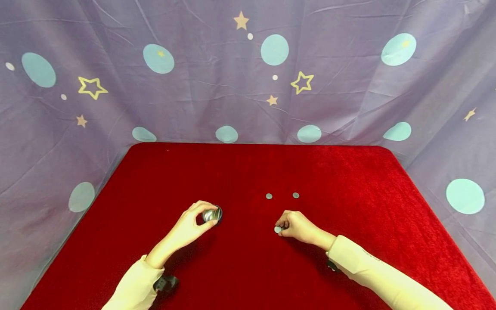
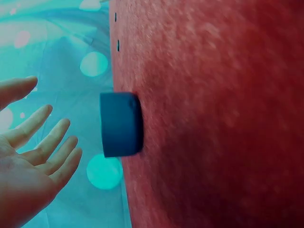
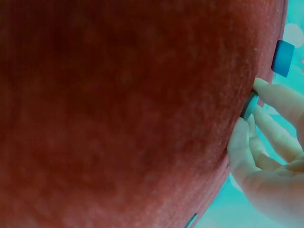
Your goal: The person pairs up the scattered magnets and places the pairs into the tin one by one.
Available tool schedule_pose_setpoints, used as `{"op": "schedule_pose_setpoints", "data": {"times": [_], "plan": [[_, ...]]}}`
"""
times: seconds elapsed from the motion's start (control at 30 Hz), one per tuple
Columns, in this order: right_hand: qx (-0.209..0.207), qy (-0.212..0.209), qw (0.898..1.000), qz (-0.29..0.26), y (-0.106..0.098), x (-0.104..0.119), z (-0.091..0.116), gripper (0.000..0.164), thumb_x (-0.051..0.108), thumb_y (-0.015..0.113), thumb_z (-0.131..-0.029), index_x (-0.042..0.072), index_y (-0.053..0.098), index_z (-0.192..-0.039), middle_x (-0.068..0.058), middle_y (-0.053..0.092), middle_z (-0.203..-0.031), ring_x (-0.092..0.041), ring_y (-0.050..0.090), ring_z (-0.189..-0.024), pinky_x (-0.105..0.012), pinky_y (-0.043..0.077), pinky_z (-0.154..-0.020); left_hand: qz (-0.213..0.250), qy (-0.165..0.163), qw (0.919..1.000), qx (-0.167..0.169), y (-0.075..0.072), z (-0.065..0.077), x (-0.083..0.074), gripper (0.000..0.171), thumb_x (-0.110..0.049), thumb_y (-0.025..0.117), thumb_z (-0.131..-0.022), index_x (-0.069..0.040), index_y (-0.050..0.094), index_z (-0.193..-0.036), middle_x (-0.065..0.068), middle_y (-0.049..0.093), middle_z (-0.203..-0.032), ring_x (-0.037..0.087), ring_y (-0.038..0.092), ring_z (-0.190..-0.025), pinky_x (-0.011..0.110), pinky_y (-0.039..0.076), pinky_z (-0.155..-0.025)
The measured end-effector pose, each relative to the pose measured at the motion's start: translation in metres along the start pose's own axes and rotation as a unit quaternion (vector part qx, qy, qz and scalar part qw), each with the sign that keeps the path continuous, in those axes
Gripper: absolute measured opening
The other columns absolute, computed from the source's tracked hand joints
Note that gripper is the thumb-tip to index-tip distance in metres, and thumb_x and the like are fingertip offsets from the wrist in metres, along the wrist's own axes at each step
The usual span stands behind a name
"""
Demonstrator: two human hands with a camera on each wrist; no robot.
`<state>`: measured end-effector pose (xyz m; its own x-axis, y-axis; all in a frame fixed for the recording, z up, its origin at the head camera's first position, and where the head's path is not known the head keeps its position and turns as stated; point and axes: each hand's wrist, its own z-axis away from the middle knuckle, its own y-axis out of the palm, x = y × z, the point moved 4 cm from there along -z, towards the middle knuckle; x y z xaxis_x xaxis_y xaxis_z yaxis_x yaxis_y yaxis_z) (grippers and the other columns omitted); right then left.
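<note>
A short round tin (image 1: 212,215) with dark sides and a shiny top stands on the red cloth, left of centre. My left hand (image 1: 195,218) is over it in the head view, thumb and fingers spread to either side. In the left wrist view a gap separates the loosely extended fingers (image 2: 61,127) from the tin (image 2: 121,124). Farther right, my right hand (image 1: 297,226) pinches a small silver coin (image 1: 277,230) at the cloth. The right wrist view has this coin (image 3: 250,105) tilted between the thumb and fingers.
Two more silver coins, one on the left (image 1: 269,196) and another on the right (image 1: 296,195), lie flat beyond my right hand. Red cloth (image 1: 240,267) covers the table. A purple curtain (image 1: 217,99) with stars and dots hangs around its back and sides.
</note>
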<state>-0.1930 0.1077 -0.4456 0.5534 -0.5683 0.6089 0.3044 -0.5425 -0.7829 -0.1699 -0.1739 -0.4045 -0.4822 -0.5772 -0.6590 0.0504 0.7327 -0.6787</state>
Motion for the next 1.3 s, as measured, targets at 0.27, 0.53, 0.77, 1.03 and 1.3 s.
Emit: {"op": "schedule_pose_setpoints", "data": {"times": [0.27,0.53,0.77,1.03,1.3], "plan": [[0.009,0.008,1.0,0.002,0.0,0.001,0.0,0.012,0.003,0.07,-0.07,0.002,0.069,-0.081,-0.001,0.06,-0.076,-0.009,0.054,-0.067,-0.018,0.045,-0.058,0.009,-0.035,0.9992,-0.017,-0.005,0.006,0.017,0.035,-0.009,0.067,-0.077,0.0,0.056,-0.109,0.011,0.053,-0.108,0.031,0.052,-0.102,0.047,0.042,-0.084],[0.02,0.014,1.0,-0.007,-0.001,0.001,-0.001,0.013,0.002,0.069,-0.069,0.002,0.069,-0.082,-0.001,0.059,-0.077,-0.009,0.054,-0.067,-0.018,0.045,-0.058,0.011,-0.051,0.9986,-0.008,-0.003,0.007,0.029,0.042,-0.003,0.067,-0.075,0.006,0.052,-0.114,0.017,0.052,-0.109,0.033,0.053,-0.098,0.045,0.044,-0.082],[0.02,0.013,1.0,-0.01,-0.002,0.001,-0.001,0.013,0.001,0.068,-0.068,0.002,0.068,-0.081,-0.001,0.059,-0.076,-0.009,0.053,-0.066,-0.019,0.045,-0.057,0.032,-0.069,0.997,0.016,0.0,0.007,0.037,0.049,-0.005,0.067,-0.076,0.008,0.047,-0.119,0.02,0.05,-0.112,0.034,0.051,-0.103,0.044,0.043,-0.085],[0.032,0.018,0.999,-0.015,-0.004,0.001,-0.001,0.013,0.001,0.068,-0.069,0.002,0.068,-0.083,-0.001,0.059,-0.077,-0.01,0.054,-0.067,-0.019,0.045,-0.058,0.064,-0.08,0.9942,0.034,0.002,0.007,0.045,0.052,-0.007,0.066,-0.078,0.012,0.044,-0.12,0.024,0.048,-0.113,0.038,0.051,-0.103,0.043,0.044,-0.085],[0.03,0.007,0.999,-0.028,-0.005,0.007,-0.004,0.014,0.002,0.068,-0.069,0.002,0.069,-0.083,-0.001,0.058,-0.075,-0.011,0.055,-0.067,-0.018,0.046,-0.059,0.077,-0.117,0.9886,0.056,0.004,0.007,0.048,0.054,-0.01,0.065,-0.08,0.011,0.04,-0.123,0.025,0.047,-0.115,0.038,0.052,-0.102,0.039,0.046,-0.084]]}}
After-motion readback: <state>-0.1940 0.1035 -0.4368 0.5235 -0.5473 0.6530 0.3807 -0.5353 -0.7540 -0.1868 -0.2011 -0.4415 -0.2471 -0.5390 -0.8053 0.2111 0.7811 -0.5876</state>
